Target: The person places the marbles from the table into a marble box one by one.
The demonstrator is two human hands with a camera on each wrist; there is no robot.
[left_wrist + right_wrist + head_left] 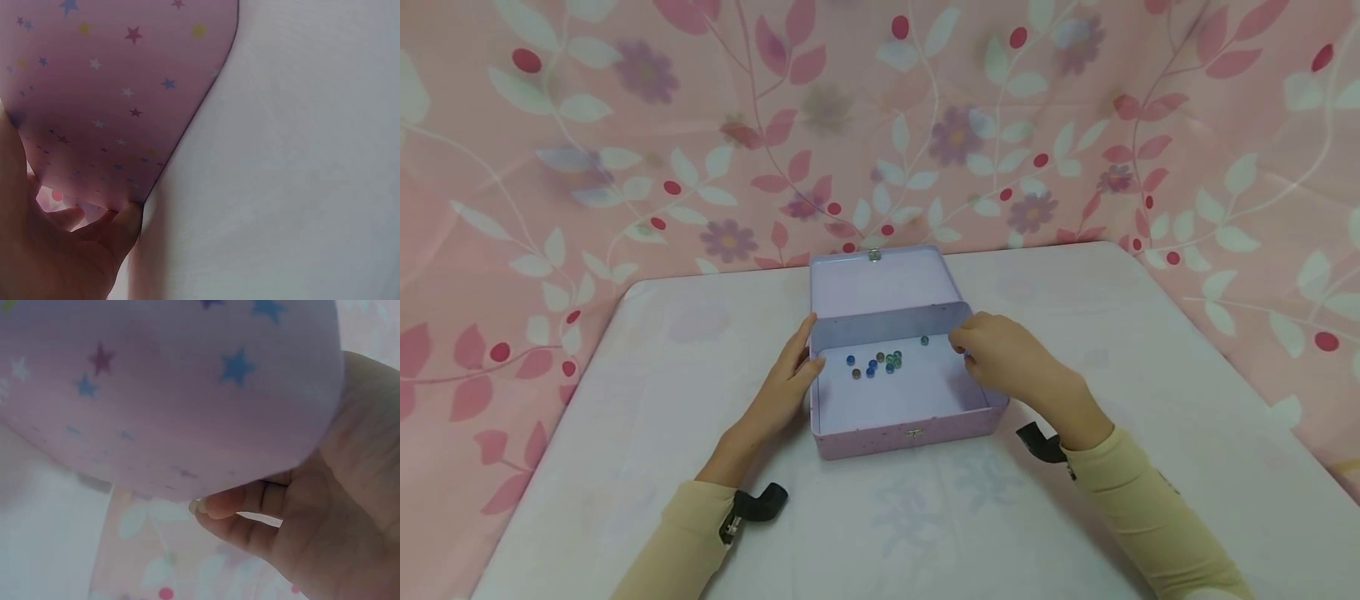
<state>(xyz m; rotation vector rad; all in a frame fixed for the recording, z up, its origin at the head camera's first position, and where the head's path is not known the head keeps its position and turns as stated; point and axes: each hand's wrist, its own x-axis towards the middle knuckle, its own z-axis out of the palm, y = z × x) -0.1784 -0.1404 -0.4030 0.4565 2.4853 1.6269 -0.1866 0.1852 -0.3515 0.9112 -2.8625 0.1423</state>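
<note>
A lilac tin box [910, 435] stands open on the table, its lid [880, 283] tipped back. Several small glass marbles [880, 363] lie on its floor, and one more [925, 340] lies apart by the back wall. My left hand [786, 383] lies with straight fingers against the box's left wall, the thumb at the rim. In the left wrist view the hand [56, 250] touches the starred wall [112, 94]. My right hand [1000, 358] curls over the right wall. In the right wrist view its fingers [231, 503] bend round the starred wall [169, 394]. I cannot see whether they hold a marble.
The white table [1150, 350] spreads bare on both sides of the box and in front of it. A pink flowered curtain [625, 125] hangs close behind the table's far edge. Black wrist straps [760, 504] show at both sleeves.
</note>
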